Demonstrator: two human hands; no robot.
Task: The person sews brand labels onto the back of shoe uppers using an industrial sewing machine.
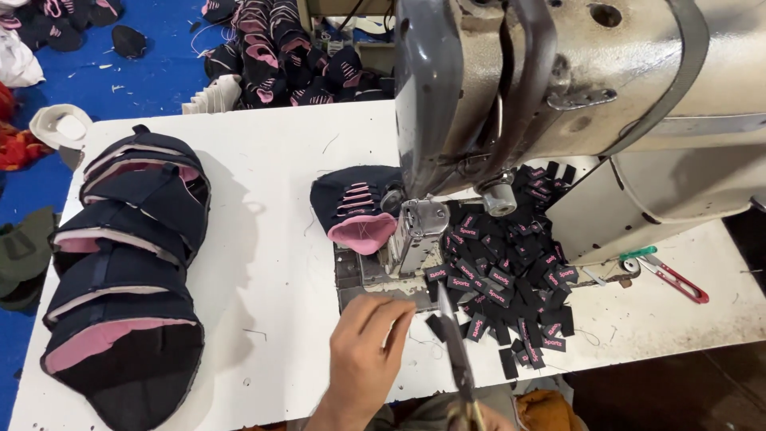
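Note:
My left hand (365, 351) reaches up from the bottom edge with its fingers bunched together and nothing visible in them. Its fingertips lie just left of a loose black label (435, 326) in front of the sewing machine's presser foot (416, 231). Only a sliver of my right hand (488, 418) shows at the bottom edge. It grips a slim dark metal tool (455, 343), like scissors or tweezers, that points up toward the label pile (511, 267). A navy and pink shoe upper (355, 209) sits under the machine head, left of the foot.
The cream sewing machine (574, 80) fills the upper right. A stack of navy and pink uppers (124, 263) lies on the left of the white table (271, 160). Red-handled thread snips (670, 275) lie at the right. More uppers are heaped on the blue floor (159, 56) behind.

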